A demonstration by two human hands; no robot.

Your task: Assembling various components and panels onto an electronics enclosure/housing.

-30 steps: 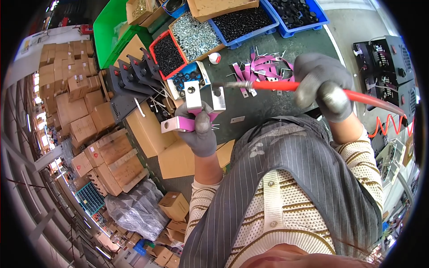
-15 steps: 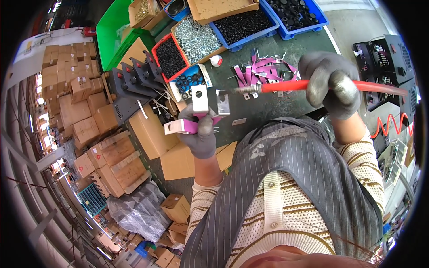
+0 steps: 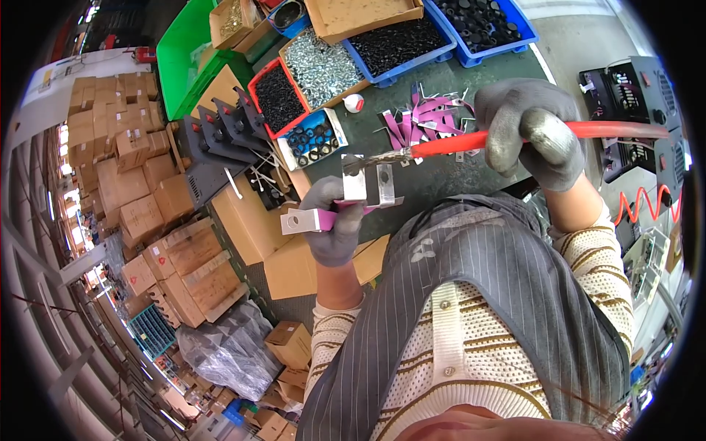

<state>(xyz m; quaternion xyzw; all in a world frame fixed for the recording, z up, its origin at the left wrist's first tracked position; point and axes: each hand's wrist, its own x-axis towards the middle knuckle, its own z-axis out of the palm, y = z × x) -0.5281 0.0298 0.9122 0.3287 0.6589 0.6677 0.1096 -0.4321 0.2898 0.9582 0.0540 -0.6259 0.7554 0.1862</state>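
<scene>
In the head view, the left hand (image 3: 332, 231) is pinching the brackets (image 3: 354, 185) beside cardboard (image 3: 290, 264); the right hand (image 3: 531, 132) is gripping the brush (image 3: 450, 145), its tip overlapping one silver end. Uneven pressing could be twisting the brackets loose. Bare table (image 3: 434, 178) is leaving room below the brush; strips (image 3: 425, 117) are crowding beyond.

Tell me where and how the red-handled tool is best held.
I'd grip the red-handled tool by its long, slim handle, from the right, where the right hand wraps it. The dark tip points left, at a metal bracket in the left hand, so that end should be free.
</scene>
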